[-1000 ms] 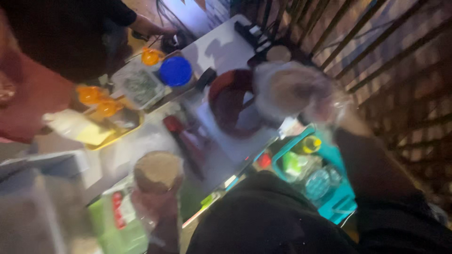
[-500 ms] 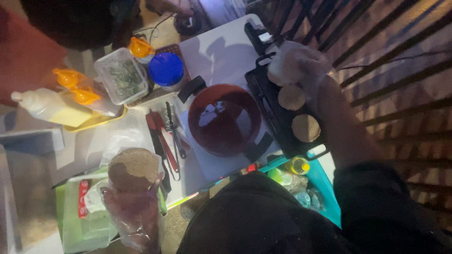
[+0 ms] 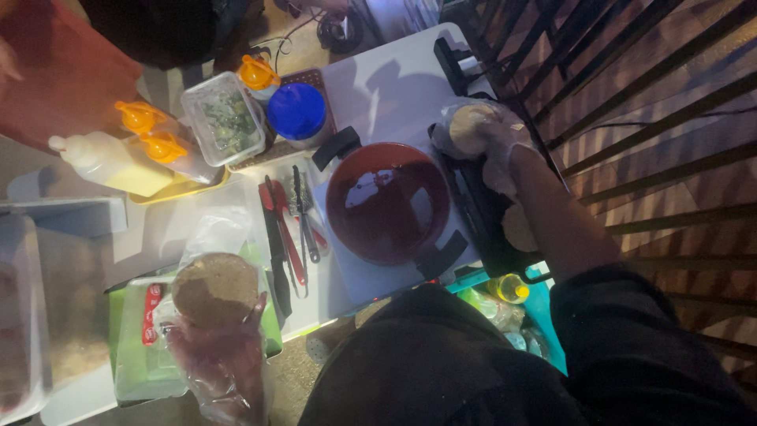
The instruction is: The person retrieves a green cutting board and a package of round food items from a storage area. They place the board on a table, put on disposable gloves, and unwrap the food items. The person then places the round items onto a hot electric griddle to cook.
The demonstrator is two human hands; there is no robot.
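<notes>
Gripping round patties, the left hand [image 3: 217, 351] and right hand [image 3: 493, 142] each pinch one.

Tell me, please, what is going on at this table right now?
A person in clear plastic gloves is handling flat round breads. The right hand holds one bread over the dark griddle, where another round lies. The left hand holds a browner round bread above a green package. A red pan sits between them.
</notes>
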